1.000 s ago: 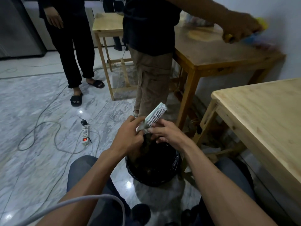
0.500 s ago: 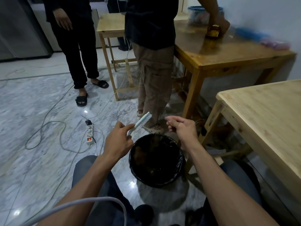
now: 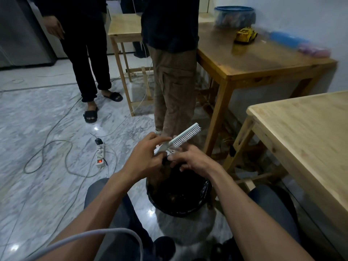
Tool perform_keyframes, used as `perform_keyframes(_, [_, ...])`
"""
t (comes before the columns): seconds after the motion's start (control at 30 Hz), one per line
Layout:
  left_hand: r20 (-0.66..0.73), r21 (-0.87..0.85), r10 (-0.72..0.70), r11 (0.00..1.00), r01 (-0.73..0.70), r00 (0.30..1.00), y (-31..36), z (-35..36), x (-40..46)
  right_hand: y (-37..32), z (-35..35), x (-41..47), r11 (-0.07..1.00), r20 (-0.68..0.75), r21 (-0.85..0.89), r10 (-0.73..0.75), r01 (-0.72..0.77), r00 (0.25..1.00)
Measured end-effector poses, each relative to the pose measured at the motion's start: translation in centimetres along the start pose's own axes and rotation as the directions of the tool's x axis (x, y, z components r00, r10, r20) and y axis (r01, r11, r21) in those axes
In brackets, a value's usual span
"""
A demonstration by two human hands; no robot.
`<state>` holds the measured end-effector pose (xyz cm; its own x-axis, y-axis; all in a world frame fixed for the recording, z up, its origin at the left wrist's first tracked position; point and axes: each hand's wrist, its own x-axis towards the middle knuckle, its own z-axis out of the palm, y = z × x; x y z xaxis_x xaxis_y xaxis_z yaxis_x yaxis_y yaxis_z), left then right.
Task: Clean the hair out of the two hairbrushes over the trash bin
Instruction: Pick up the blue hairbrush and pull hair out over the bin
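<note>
While the brush is worked above the bin, the scene reads from the lap outward.

Cable: a pale cable (image 3: 105, 235) loops across the near left forearm, clear of the work.

Trash bin: the black-lined trash bin (image 3: 204, 199) stands on the marble floor (image 3: 37, 185) between the knees, directly under both hands.

Left hand: the left hand (image 3: 146, 159) is closed around the handle of the hairbrush (image 3: 185, 137), thumb and fingers wrapped on it, head tilted up and away, bristles facing right and down.

Right hand: the right hand (image 3: 194, 159) is partly curled, fingertips (image 3: 170, 157) pinched at the bristle base near the handle; a dark tuft sits at that spot, but whether they have actually caught it I cannot tell.

Second brush: not seen in this view.

Power strip: a lit power strip (image 3: 100, 156) lies on the floor to the left, cords trailing.

Bystanders: two people stand beyond the bin beside the wooden tables (image 3: 263, 59).

Risk: the brush head overhangs the far rim, so hair pulled from the outer bristles would likely fall on the floor rather than in the liner. A hard tug on a tangled clump could twist the handle loose and drop the brush into the bin.
</note>
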<state>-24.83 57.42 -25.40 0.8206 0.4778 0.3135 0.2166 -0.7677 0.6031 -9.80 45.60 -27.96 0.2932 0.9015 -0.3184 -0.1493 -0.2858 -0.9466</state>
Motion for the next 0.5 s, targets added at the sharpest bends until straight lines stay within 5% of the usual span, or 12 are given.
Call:
perform_keyframes(0.13, [0.005, -0.002, -0.016, 1.0, 0.016, 1.0, -0.5, -1.0, 0.7, 0.9, 0.1, 0.4, 0.988, -0.033, 0.135, -0.07, 0.074, 0.997])
perform_keyframes(0.4, [-0.066, 0.198, -0.408, 0.889, 0.413, 0.91, -5.6, -1.5, -1.2, 2.3, -2.9, 0.3, 0.908, -0.606, 0.338, 0.01, 0.246, 0.796])
perform_keyframes(0.5, [-0.058, 0.19, -0.4, 0.895, 0.404, 0.914, -5.2, -0.8, -1.4, 2.5, -1.8, 0.5, 0.974, -0.508, 0.212, 0.042, 0.078, 0.86])
